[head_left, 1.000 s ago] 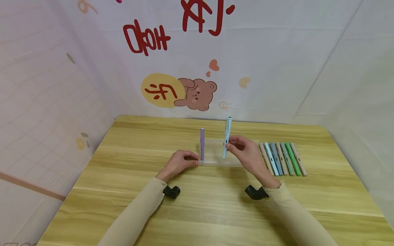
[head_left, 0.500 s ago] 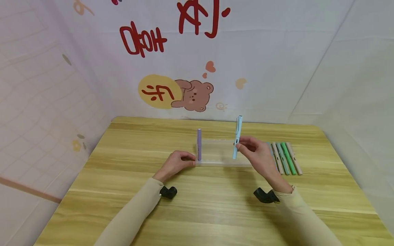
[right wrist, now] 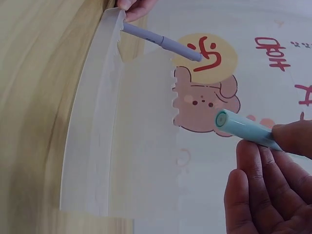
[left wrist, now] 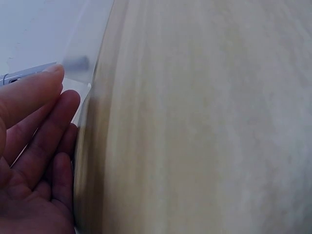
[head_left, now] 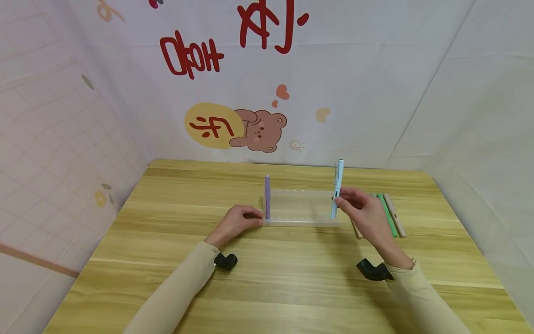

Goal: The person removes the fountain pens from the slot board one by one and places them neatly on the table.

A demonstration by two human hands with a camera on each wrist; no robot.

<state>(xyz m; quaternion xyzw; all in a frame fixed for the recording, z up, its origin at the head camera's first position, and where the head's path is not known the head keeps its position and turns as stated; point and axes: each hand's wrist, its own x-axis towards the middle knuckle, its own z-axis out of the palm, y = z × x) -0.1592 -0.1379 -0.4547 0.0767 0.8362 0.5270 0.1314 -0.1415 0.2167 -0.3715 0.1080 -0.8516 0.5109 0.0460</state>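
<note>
A clear pen rack with notched edges stands mid-table. A purple pen stands upright in its left end, leaning across the rack in the right wrist view. My left hand holds the rack's left end, thumb at the front corner and fingers behind. My right hand pinches a capped light blue pen between thumb and fingers, cap up and slightly tilted, over the rack's right end. In the right wrist view the lower end of the light blue pen is apart from the rack.
Right of the rack lie loose pens, partly hidden by my right hand: a green pen, a beige pen and the tip of a brownish one. A printed cloth hangs behind the wooden table.
My right hand has carried the light blue pen rightward along the rack, from near its middle to its right end, and now covers more loose pens. The left hand stays at the rack's left end.
</note>
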